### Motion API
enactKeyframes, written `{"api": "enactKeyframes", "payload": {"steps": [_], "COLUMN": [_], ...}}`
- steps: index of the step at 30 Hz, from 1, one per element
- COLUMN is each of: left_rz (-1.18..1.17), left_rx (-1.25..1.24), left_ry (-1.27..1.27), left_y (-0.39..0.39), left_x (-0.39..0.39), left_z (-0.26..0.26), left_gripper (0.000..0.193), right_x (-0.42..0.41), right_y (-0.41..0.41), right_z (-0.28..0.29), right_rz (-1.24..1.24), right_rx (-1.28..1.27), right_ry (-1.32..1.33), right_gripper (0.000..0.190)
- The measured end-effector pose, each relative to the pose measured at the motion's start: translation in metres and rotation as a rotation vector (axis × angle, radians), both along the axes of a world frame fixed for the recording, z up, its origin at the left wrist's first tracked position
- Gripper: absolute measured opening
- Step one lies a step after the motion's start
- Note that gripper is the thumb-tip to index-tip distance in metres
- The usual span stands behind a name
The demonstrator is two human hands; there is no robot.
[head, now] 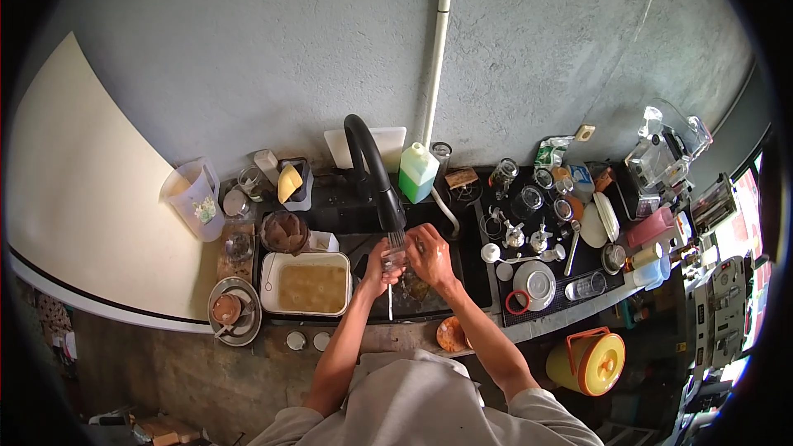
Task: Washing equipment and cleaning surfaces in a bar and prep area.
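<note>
Water runs in a spray from a black gooseneck faucet (373,176) over both hands at the dark sink (474,272). My left hand (376,267) is closed around a small clear glass (394,258) under the stream. Close beside it on the right, my right hand (432,255) is wet, with curled fingers; whether it holds anything is hidden. A thin white stream or handle shows below the glass; which it is cannot be told. Left of the hands is a white rectangular basin (306,284) of cloudy brownish water. Behind them stands a jug of green liquid (419,172).
Glassware, a stacked white bowl (534,285), plates and a ladle crowd the right counter. A metal plate with a brown bowl (227,308) sits left, near a plastic pitcher (197,201). An orange dish (451,334) lies at the front edge; a yellow lidded bucket (585,362) is lower right.
</note>
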State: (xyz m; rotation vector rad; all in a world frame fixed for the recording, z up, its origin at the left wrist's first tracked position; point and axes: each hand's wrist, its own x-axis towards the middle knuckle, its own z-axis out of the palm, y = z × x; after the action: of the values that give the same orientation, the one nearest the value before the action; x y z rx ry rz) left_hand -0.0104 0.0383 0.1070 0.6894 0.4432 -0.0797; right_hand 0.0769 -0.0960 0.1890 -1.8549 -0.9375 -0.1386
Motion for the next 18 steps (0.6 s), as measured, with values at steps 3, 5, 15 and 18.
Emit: {"api": "enactKeyframes", "payload": {"steps": [3, 5, 15, 18], "left_rz": [0.245, 0.472, 0.442, 0.413], "left_rx": [0.1, 0.24, 0.191, 0.304], "left_ry": [0.006, 0.155, -0.067, -0.128], "left_y": [0.007, 0.008, 0.01, -0.005], "left_x": [-0.016, -0.024, -0.023, -0.005], "left_z": [-0.022, -0.026, -0.027, -0.033], "left_gripper": [0.055, 0.055, 0.048, 0.049], "right_x": [0.009, -0.002, 0.011, 0.018], "right_y": [0.022, 0.03, -0.002, -0.014], "right_z": [-0.015, -0.001, 0.03, 0.04], "right_rz": [-0.039, 0.023, 0.434, 0.159], "right_rx": [-0.159, -0.207, -0.202, -0.278], "right_ry": [0.628, 0.645, 1.063, 1.072], "right_gripper": [0.02, 0.023, 0.058, 0.06]}}
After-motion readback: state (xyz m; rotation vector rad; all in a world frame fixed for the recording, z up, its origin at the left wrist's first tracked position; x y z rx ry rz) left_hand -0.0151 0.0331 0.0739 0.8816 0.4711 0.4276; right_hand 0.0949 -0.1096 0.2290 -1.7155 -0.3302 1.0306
